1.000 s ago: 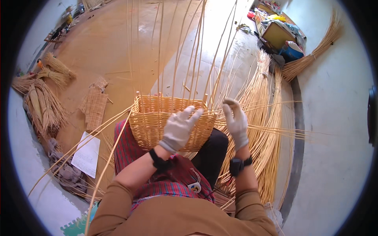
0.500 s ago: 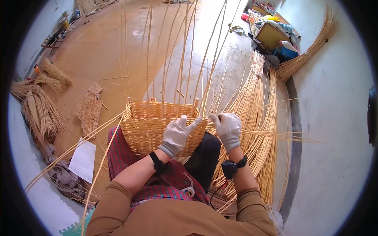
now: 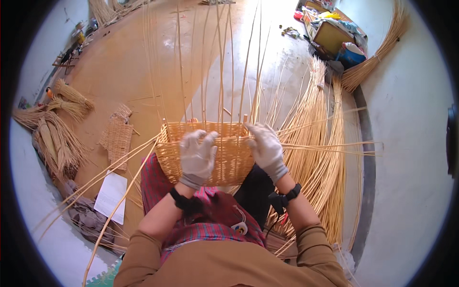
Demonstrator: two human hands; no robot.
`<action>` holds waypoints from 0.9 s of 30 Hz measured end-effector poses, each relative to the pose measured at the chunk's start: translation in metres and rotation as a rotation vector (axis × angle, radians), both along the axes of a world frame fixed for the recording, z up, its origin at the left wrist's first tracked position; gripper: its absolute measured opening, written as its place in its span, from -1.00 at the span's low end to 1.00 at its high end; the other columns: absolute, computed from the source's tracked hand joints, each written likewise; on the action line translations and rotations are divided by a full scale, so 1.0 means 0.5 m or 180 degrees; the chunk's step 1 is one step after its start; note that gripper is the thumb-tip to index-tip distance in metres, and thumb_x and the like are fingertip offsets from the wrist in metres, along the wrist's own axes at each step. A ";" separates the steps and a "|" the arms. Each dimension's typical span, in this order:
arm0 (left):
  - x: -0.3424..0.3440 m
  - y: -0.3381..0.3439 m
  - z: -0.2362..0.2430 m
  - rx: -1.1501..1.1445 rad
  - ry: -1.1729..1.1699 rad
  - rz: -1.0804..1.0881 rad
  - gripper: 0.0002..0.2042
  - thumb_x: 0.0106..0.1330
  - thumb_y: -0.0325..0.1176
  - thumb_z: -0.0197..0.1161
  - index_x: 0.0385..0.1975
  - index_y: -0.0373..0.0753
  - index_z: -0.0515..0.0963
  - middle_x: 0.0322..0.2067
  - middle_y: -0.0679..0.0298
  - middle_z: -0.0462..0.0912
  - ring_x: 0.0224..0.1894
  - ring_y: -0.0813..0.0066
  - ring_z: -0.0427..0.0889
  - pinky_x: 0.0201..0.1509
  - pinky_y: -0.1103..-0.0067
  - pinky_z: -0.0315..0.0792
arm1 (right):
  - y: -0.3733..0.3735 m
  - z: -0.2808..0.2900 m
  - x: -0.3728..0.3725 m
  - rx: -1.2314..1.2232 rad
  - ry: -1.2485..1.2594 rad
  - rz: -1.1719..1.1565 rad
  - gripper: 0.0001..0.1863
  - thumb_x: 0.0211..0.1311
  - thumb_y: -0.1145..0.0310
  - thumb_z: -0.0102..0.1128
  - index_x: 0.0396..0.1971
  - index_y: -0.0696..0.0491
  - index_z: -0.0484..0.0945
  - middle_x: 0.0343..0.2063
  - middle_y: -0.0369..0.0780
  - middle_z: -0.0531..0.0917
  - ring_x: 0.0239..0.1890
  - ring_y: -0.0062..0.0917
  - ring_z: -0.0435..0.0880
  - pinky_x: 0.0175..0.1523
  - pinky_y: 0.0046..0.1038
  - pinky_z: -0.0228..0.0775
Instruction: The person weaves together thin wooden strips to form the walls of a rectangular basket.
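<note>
A half-woven wicker basket (image 3: 224,165) rests on my lap, tan and roughly rectangular, with tall upright stakes (image 3: 221,71) rising from its walls. In front of its near wall is my left hand (image 3: 197,155), in a pale work glove, with fingers bent and apart near the rim; it holds nothing that I can see. At the right front corner, my right hand (image 3: 267,149), gloved too, closes its fingers and thumb round the rim. Long loose canes (image 3: 330,145) stick out to the right beside it. Other canes (image 3: 126,160) run out from the left corner.
Long bundles of cane (image 3: 306,143) lie on the floor at right, and another bundle (image 3: 382,52) leans on the wall. Cane bundles (image 3: 52,138), a flat woven piece (image 3: 117,141) and a paper sheet (image 3: 111,193) lie at left. A cluttered box (image 3: 332,40) stands at far right.
My left hand has shifted left along the basket's front, away from the right corner. My right hand has stayed by that corner and turned inward. The basket has shifted slightly to the right in view.
</note>
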State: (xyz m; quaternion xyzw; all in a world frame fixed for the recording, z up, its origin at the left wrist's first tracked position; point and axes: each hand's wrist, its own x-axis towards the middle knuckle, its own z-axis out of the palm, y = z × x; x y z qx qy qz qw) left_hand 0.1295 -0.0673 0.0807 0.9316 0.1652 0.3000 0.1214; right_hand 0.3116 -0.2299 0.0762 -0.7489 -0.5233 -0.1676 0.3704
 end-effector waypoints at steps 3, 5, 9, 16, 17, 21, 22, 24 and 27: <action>-0.005 0.035 -0.027 0.0328 0.0892 0.0033 -0.43 0.13 -0.25 0.47 0.21 -0.01 0.54 -0.03 0.17 0.59 0.12 0.21 0.58 0.41 0.19 0.26 | 0.046 -0.010 -0.028 -0.0839 -0.0317 0.0070 -0.61 0.39 -0.03 0.21 -0.01 -0.08 0.70 -0.37 -0.13 0.77 -0.25 -0.22 0.76 0.08 -0.10 0.44; 0.005 0.056 -0.053 0.0337 0.1291 -0.0011 -0.40 0.11 -0.24 0.47 0.22 -0.03 0.52 -0.09 0.19 0.61 0.07 0.22 0.59 0.34 0.20 0.26 | 0.088 -0.007 -0.050 -0.1788 0.0193 -0.0327 -0.51 0.33 -0.21 0.15 -0.19 -0.09 0.78 -0.44 -0.11 0.78 -0.32 -0.17 0.77 0.03 -0.11 0.40; 0.004 0.053 -0.093 0.0553 0.1200 0.0191 -0.38 0.13 -0.24 0.44 0.28 -0.03 0.48 -0.17 0.24 0.60 -0.03 0.23 0.59 0.10 0.25 0.34 | 0.141 -0.077 -0.064 -0.1555 -0.0048 -0.1117 -0.38 0.26 -0.36 0.12 -0.54 -0.09 0.78 -0.64 -0.12 0.69 -0.48 -0.16 0.73 -0.10 -0.13 0.42; -0.013 0.049 -0.052 0.0548 0.1341 0.0089 -0.20 0.28 -0.25 0.35 0.53 0.40 0.16 -0.10 0.20 0.64 0.06 0.20 0.61 0.31 0.08 0.28 | 0.120 -0.047 -0.070 -0.1351 0.0276 -0.0592 -0.39 0.18 -0.24 0.30 0.04 -0.09 0.69 -0.23 -0.08 0.77 -0.05 -0.24 0.71 0.35 -0.05 0.17; -0.012 0.050 -0.054 0.0695 0.1358 0.0077 -0.16 0.30 -0.25 0.34 0.55 0.50 0.10 -0.08 0.20 0.65 0.08 0.20 0.61 0.37 0.04 0.25 | 0.099 -0.046 -0.075 -0.1295 -0.0010 -0.0606 -0.37 0.16 -0.22 0.33 0.10 -0.11 0.65 -0.15 -0.08 0.74 0.03 -0.23 0.66 0.41 -0.02 0.11; 0.033 0.018 -0.023 0.0605 0.2216 0.0273 -0.30 0.47 -0.24 0.15 0.50 0.67 0.10 -0.10 0.20 0.66 0.02 0.24 0.65 0.42 0.01 0.17 | 0.049 -0.058 -0.105 -0.1574 -0.0609 -0.0691 -0.23 0.00 -0.16 0.46 0.23 -0.13 0.55 0.01 -0.11 0.59 0.21 -0.20 0.50 0.56 0.06 -0.13; 0.032 0.018 -0.032 0.0539 0.2107 0.0274 -0.37 0.50 -0.28 0.06 0.46 0.67 0.20 -0.13 0.19 0.66 -0.03 0.24 0.67 0.38 0.07 0.22 | 0.060 -0.060 -0.110 -0.1771 -0.0593 -0.0803 -0.25 -0.01 -0.15 0.46 0.20 -0.13 0.56 -0.03 -0.12 0.59 0.19 -0.21 0.50 0.55 0.04 -0.12; 0.030 0.016 -0.032 0.0321 0.2071 0.0304 -0.40 0.50 -0.29 0.06 0.43 0.66 0.27 -0.13 0.19 0.66 -0.04 0.25 0.66 0.35 0.11 0.24 | 0.076 -0.064 -0.109 -0.1963 -0.0625 -0.0937 -0.36 -0.01 -0.07 0.48 0.08 -0.11 0.58 -0.15 -0.16 0.58 0.09 -0.22 0.54 0.49 0.00 -0.01; 0.014 0.033 -0.024 0.0250 0.1394 0.0089 -0.42 0.41 -0.30 0.20 0.41 0.43 0.39 -0.14 0.19 0.65 -0.05 0.18 0.66 0.32 0.12 0.31 | 0.088 -0.050 -0.091 -0.1768 -0.0437 -0.0557 -0.40 -0.05 0.01 0.52 0.01 -0.11 0.58 -0.18 -0.19 0.58 0.04 -0.22 0.55 0.40 -0.04 0.11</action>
